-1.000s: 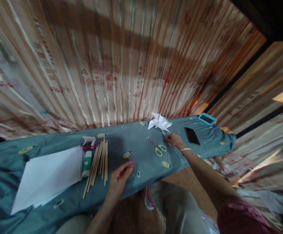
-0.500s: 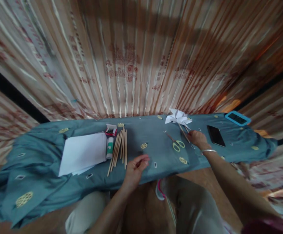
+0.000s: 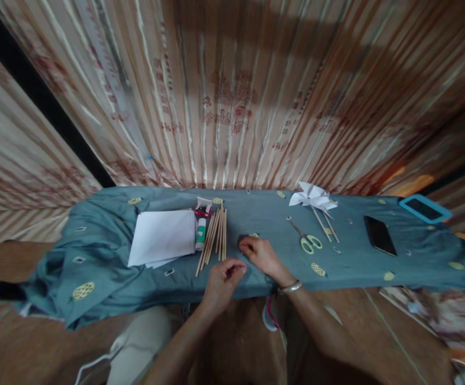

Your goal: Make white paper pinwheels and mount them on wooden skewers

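Sticks (image 3: pixel 213 235) lie bunched just beside my left hand (image 3: pixel 222 280), half open with nothing visible in it. My right hand (image 3: pixel 261 255) is loosely curled nearby, contents hidden from my feed; paper pinwheels (image 3: pixel 312 198) lie farther right.

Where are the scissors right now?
In the head view, the scissors lie right of centre, between the right hand and the pinwheel sticks.

A teal-clothed table (image 3: pixel 262 211) bears white paper (image 3: pixel 162 236), red box (image 3: pixel 203 207), glue stick (image 3: pixel 201 234), wooden sticks (image 3: pixel 211 236), scissors (image 3: pixel 304 236), paper pinwheels (image 3: pixel 313 198), smartphone (image 3: pixel 380 235), blue-rimmed device (image 3: pixel 425 208).
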The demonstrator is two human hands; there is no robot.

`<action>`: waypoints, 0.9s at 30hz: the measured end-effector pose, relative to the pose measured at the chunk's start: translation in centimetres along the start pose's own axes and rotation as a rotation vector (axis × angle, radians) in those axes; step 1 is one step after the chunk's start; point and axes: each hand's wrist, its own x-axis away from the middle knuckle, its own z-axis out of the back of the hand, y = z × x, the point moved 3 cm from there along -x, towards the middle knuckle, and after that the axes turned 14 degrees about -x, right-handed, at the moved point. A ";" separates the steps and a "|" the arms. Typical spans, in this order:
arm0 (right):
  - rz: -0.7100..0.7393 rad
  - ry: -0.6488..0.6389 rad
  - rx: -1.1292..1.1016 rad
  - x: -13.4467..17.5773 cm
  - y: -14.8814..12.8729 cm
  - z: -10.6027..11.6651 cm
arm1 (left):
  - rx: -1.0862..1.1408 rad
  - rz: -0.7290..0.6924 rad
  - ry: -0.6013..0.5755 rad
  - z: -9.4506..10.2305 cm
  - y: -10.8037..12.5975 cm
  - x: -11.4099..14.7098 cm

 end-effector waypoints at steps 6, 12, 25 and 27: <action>-0.008 0.036 0.016 -1.5 0.3 -1.3 | -0.081 -0.029 0.020 1.5 0.0 0.8; 0.118 0.207 0.014 -3.5 0.2 -3.1 | -0.294 -0.172 0.279 7.4 -0.8 0.5; 0.187 0.148 -0.023 -3.8 0.6 -3.2 | -0.900 -0.212 0.460 13.7 -7.0 -0.5; 0.186 0.137 -0.025 -3.7 0.4 -3.1 | -0.871 -0.225 0.446 13.5 -6.8 -0.7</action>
